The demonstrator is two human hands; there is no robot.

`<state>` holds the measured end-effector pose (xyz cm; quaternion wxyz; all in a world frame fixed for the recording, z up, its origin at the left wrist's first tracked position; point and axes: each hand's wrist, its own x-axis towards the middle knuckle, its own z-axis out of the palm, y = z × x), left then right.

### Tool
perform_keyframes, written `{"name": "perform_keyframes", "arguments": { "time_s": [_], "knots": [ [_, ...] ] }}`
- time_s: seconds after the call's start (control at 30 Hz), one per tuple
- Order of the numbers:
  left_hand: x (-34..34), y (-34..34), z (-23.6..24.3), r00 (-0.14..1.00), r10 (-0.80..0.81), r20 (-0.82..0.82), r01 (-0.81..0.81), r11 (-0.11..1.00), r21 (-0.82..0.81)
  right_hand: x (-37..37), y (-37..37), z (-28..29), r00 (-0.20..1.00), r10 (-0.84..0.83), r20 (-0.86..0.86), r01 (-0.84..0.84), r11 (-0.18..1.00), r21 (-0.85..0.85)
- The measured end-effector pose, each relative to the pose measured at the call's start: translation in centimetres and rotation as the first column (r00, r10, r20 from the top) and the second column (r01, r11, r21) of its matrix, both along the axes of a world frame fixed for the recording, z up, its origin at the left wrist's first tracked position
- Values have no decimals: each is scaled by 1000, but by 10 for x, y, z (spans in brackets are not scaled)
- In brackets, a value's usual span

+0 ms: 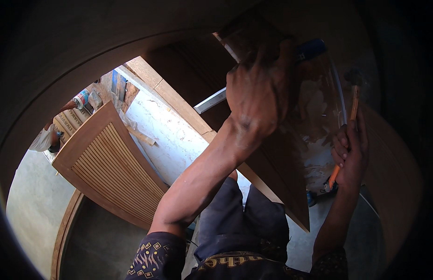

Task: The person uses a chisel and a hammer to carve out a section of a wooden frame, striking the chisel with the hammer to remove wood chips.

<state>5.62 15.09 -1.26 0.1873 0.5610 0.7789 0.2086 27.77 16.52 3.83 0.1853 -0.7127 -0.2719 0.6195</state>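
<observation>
My left hand (pixel 256 88) is closed over a silver metal bar (pixel 209 99), a blue piece (pixel 309 49) beyond its fingers, against a dark brown wooden surface. My right hand (pixel 349 151) grips an orange-handled tool (pixel 354 105), apparently a hammer, upright at the right; its dark head is hard to make out. Between my hands a glossy, mottled brown surface (pixel 314 112) carries a pale clear strip along its right side. A triangular wooden piece (pixel 291 200) angles down below my left forearm.
A curved slatted wooden panel (pixel 109 158) leans at the left over concrete floor (pixel 34 186), beside a white speckled board (pixel 165 140). Another person's arm (pixel 67 106) and white clothing (pixel 41 140) show at the far left, near stacked sacks. A dark curved overhang (pixel 109 32) spans the top.
</observation>
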Motion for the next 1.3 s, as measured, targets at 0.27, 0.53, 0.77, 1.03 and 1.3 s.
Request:
{"name": "perform_keyframes", "arguments": {
  "time_s": [0.27, 0.53, 0.77, 1.03, 1.3],
  "knots": [
    [-1, -1, -4, 999, 22, 26, -22, 1000, 20, -29, 16, 19, 990, 106, -93, -94, 987, 128],
    [1, 2, -1, 999, 40, 9, -40, 999, 4, -27, 19, 20, 980, 165, -113, -146, 977, 155],
    [-1, 3, -8, 1000, 27, -2, -27, 999, 27, -27, 18, 14, 991, 110, -81, -101, 989, 112],
    [0, 4, -5, 999, 38, 18, -38, 999, 20, -24, 18, 12, 984, 135, -114, -120, 984, 132],
    [-1, 5, -5, 999, 26, 24, -27, 999, 25, -25, 21, 15, 987, 114, -112, -98, 986, 134]
  ]
}}
